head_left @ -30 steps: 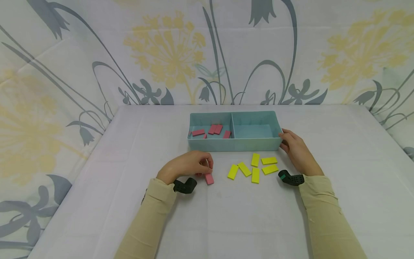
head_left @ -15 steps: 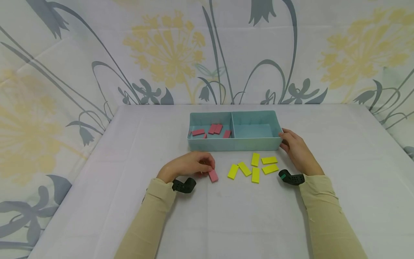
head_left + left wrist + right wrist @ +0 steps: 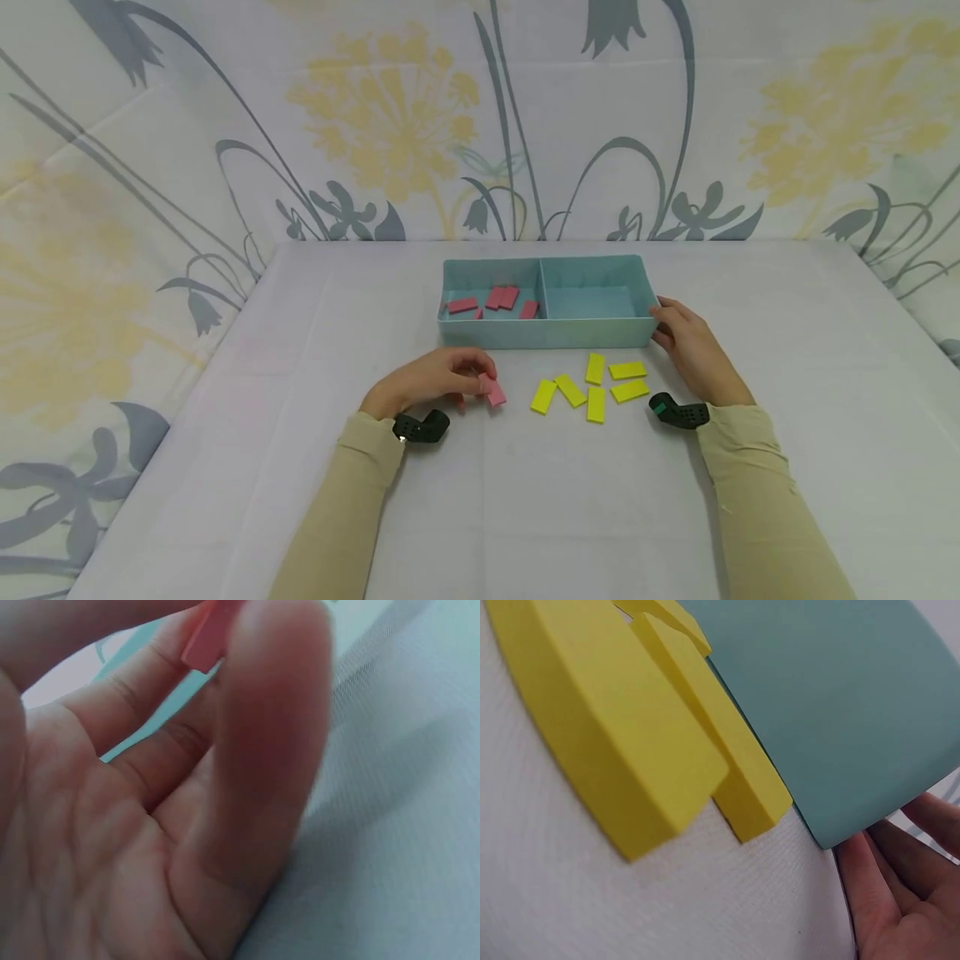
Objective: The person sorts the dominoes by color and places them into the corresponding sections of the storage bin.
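My left hand (image 3: 431, 382) pinches a small flat red block (image 3: 492, 391) between thumb and fingers, just over the tabletop in front of the box. In the left wrist view the red block (image 3: 204, 646) shows between the fingers, partly hidden by the blurred thumb. At the right end of the teal two-compartment box (image 3: 555, 333), my right hand (image 3: 696, 357) rests its fingers against the end wall. The right wrist view has those fingers (image 3: 866, 889) fairly straight, touching the box's corner. Several red blocks (image 3: 462, 306) lie in the left compartment; the right compartment holds none.
Several yellow blocks (image 3: 596, 405) lie loose on the white cloth, between the hands and close to the box's front wall (image 3: 825, 712). A flower-patterned cloth (image 3: 405, 125) rises behind the table. Black wrist cameras (image 3: 422, 427) sit near both cuffs.
The red block, earlier low at the left fingertips near the cloth, has been lifted slightly and turned in the left hand's pinch. The right hand stays at the box's end.
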Demonstrator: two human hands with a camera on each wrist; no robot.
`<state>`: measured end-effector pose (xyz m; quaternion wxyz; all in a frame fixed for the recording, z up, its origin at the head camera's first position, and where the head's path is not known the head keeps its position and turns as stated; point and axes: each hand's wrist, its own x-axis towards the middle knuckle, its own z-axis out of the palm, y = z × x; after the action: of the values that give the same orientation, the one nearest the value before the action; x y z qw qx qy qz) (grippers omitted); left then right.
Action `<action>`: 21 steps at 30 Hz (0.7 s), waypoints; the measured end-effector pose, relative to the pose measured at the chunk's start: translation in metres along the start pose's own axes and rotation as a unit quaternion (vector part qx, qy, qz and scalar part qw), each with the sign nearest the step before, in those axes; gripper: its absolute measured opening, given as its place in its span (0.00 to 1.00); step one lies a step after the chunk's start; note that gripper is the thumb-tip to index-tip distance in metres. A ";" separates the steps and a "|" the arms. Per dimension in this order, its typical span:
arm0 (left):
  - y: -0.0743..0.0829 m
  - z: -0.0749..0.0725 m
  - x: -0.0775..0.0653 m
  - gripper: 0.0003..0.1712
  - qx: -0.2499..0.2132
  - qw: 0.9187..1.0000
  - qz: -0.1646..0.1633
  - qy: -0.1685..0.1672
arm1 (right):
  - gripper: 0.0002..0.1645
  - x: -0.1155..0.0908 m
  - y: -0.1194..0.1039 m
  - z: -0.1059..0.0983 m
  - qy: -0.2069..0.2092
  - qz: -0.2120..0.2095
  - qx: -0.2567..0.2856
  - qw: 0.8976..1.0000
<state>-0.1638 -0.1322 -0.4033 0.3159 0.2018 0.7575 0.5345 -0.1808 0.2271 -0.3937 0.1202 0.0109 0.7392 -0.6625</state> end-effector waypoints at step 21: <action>-0.025 -0.024 -0.020 0.06 -0.238 0.964 0.102 0.058 | 0.43 0.002 0.001 -0.001 -0.002 0.002 -0.007 1.000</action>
<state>-0.1659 -0.1701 -0.4161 0.2537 0.1659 0.6009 0.7396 -0.1825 0.2276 -0.3950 0.1232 0.0104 0.7437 -0.6570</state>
